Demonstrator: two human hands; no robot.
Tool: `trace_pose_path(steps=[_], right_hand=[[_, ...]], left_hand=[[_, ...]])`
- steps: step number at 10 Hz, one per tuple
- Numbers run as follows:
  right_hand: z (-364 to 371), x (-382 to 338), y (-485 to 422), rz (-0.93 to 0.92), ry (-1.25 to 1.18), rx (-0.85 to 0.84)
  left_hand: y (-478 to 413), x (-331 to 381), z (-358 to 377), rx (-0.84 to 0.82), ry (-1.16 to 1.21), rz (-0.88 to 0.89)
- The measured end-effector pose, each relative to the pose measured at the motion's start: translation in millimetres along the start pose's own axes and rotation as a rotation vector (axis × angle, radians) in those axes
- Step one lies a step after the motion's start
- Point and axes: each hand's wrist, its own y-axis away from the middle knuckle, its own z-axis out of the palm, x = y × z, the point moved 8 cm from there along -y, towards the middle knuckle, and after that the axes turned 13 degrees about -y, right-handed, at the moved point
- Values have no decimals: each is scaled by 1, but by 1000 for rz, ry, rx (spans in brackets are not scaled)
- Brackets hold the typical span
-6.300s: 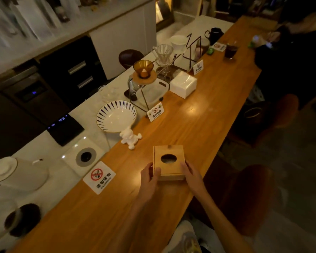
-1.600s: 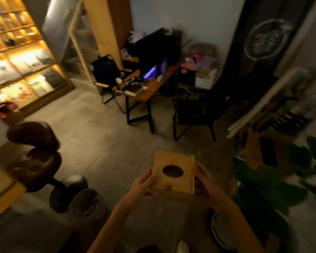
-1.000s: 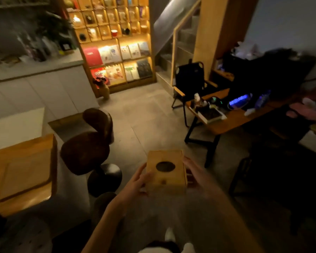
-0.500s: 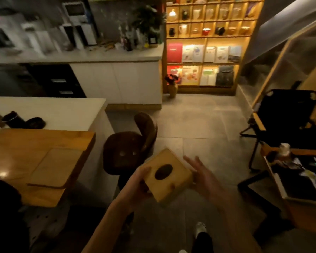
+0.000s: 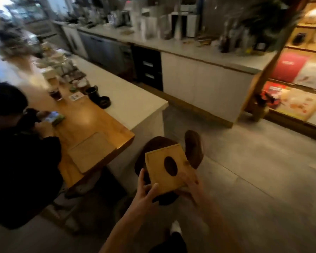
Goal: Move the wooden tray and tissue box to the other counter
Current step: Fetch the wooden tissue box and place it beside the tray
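Observation:
I hold a wooden tissue box (image 5: 161, 167) with an oval hole in its top, tilted, in front of me above the floor. My left hand (image 5: 145, 190) grips its near left corner and my right hand (image 5: 190, 183) holds its right side. A flat wooden tray (image 5: 91, 152) lies on the near end of the wooden counter (image 5: 84, 123), to the left of the box and apart from it.
A dark brown bar stool (image 5: 192, 150) stands just behind the box. A person in black (image 5: 16, 152) sits at the counter's left with a phone. Cups and coffee gear crowd the counter farther back. A white counter (image 5: 128, 99) adjoins it; open grey floor lies to the right.
My view has swung left, bringing the wooden counter end, the tray and the seated person closer. The box stays in both hands, tilted, with my right hand now closed onto its side.

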Motion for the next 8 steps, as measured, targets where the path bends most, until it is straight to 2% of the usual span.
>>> trace_pose_path(steps=[2, 3, 4, 5, 6, 8], right_hand=[[30, -46, -94, 80, 189, -213], [39, -50, -145, 160, 137, -226], [51, -50, -186, 224, 92, -289], [61, -41, -211, 331, 158, -340], [69, -32, -245, 429, 205, -434], [73, -43, -329, 625, 228, -631]], left_hand=[[-72, 31, -8, 91, 155, 9], [-116, 38, -19, 332, 343, -5], [-156, 49, -35, 502, 472, -13], [-180, 64, -45, 571, 509, 45], [-194, 79, -76, 692, 474, 87], [-187, 83, -116, 682, 284, -90]])
